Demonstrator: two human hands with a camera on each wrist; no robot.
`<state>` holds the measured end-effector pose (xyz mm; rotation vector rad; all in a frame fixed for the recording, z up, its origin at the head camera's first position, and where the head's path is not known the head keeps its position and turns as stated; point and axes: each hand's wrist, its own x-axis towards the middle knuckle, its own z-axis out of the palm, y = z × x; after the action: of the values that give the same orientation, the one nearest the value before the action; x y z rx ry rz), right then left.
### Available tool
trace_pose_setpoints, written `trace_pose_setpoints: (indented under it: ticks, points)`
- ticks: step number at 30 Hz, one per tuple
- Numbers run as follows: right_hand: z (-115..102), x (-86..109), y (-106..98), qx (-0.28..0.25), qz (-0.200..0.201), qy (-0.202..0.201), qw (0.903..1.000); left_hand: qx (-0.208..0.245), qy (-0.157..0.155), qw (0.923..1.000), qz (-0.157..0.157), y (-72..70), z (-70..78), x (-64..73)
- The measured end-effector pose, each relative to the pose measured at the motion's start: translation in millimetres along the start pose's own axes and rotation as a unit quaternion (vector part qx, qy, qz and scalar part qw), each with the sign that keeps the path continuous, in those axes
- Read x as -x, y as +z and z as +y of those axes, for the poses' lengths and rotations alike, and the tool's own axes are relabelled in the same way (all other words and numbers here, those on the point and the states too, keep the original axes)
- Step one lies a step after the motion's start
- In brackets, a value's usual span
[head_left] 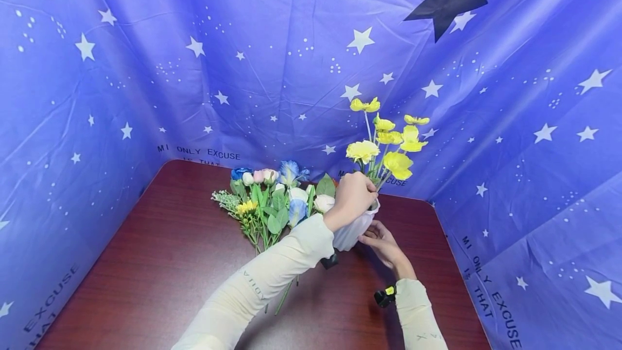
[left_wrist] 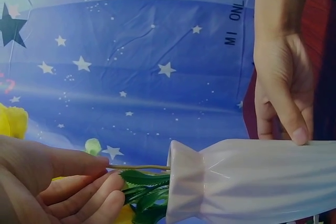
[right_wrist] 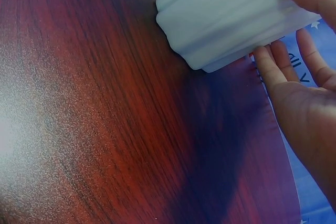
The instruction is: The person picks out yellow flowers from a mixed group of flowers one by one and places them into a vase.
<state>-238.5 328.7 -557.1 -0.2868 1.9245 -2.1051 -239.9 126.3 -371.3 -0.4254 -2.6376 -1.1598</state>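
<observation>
A white fluted vase (head_left: 353,231) stands on the table with several yellow flowers (head_left: 398,165) rising from its mouth. At the rim, my left hand (head_left: 356,194) pinches a thin stem (left_wrist: 140,167) between thumb and fingers; the stem runs into the vase beside green leaves (left_wrist: 149,195). Lower down, my right hand (head_left: 386,244) touches the vase's right side. The right wrist view shows its thumb against the white wall and the other fingers spread, fairly straight, along the edge. The left forearm covers part of the loose stems.
Left of the vase lies a pile of loose artificial flowers, with blue blooms (head_left: 290,172), white roses (head_left: 324,203), a small yellow flower (head_left: 247,207) and green leaves. Their stems point toward the near side of the brown table (head_left: 160,263). A blue star-printed cloth (head_left: 272,80) surrounds the table.
</observation>
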Motion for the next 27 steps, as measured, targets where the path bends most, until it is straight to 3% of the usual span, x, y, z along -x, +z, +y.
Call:
trace_pose_setpoints:
  ticks: [9, 21, 27]
  points:
    - [1, -0.2, 0, 0.000, 0.009, 0.002, 1.0000, 0.012, -0.011, 0.9996, -0.023, -7.7, 0.6, -2.3]
    - [1, 1.4, 0, -0.002, -0.005, -0.012, 0.9999, 0.000, -0.059, 0.9963, -0.062, -16.2, 5.2, -10.4]
    - [2, 1.2, 0, -0.005, -0.009, -0.018, 0.9998, -0.009, -0.068, 0.9948, -0.075, -17.9, 7.3, -10.4]
